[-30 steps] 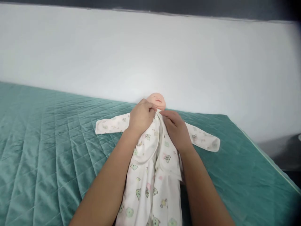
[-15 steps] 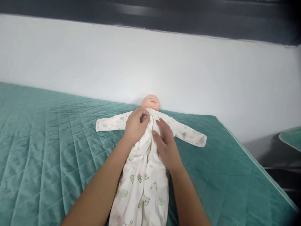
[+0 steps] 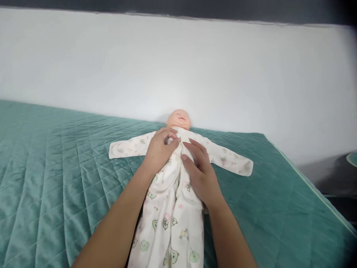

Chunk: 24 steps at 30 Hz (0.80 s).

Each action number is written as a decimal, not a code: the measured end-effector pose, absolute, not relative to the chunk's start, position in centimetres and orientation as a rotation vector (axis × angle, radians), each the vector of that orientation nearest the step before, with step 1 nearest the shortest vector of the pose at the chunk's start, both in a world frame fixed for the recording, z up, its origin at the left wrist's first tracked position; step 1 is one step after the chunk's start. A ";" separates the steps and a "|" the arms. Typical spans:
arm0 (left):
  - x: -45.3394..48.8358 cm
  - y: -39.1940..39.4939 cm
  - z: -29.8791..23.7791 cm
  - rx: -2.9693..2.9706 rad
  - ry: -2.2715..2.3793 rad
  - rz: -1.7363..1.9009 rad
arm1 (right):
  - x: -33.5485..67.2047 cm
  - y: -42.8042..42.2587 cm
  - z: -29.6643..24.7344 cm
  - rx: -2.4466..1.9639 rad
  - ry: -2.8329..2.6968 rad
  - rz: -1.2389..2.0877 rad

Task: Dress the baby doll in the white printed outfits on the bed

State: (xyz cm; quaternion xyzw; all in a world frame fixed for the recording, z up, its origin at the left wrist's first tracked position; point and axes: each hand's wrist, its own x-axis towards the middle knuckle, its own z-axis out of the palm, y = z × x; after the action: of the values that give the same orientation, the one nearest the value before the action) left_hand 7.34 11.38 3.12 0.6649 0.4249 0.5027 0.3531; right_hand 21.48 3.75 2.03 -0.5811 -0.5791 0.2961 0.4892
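A baby doll (image 3: pixel 178 118) lies on its back on the teal quilted bed (image 3: pixel 55 167), head toward the white wall. It wears a white sleepsuit (image 3: pixel 170 219) printed with small green animals, both sleeves spread out sideways. My left hand (image 3: pixel 160 149) pinches the left front flap of the sleepsuit at the doll's chest, just below the neck. My right hand (image 3: pixel 199 171) lies flat on the right front flap, fingers stretched toward the neckline. The two flaps meet between my hands.
The white wall (image 3: pixel 178 67) runs right behind the doll's head. The bed's right edge (image 3: pixel 315 186) drops off to a dark floor. A corner of another teal surface (image 3: pixel 351 158) shows at the far right.
My right hand has gone from pinching the collar to lying flat on the right flap. The open front of the sleepsuit has been drawn together. My left hand stays pinched at the chest.
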 end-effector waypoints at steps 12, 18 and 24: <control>6.1 11.6 3.5 1.714 1.011 1.100 | 21.8 4.5 1.9 -1.352 -1.330 0.792; 6.4 11.6 3.8 1.690 1.030 1.106 | 22.1 4.6 1.9 -1.328 -1.369 0.808; 6.5 11.6 4.1 1.668 1.023 1.097 | 22.1 4.4 1.7 -1.327 -1.409 0.805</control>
State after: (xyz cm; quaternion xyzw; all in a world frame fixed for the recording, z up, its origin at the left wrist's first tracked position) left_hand 6.53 11.62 4.15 0.6698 0.4108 0.4405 0.4343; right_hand 22.09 4.43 1.72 -0.5485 -0.5825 0.3328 0.4991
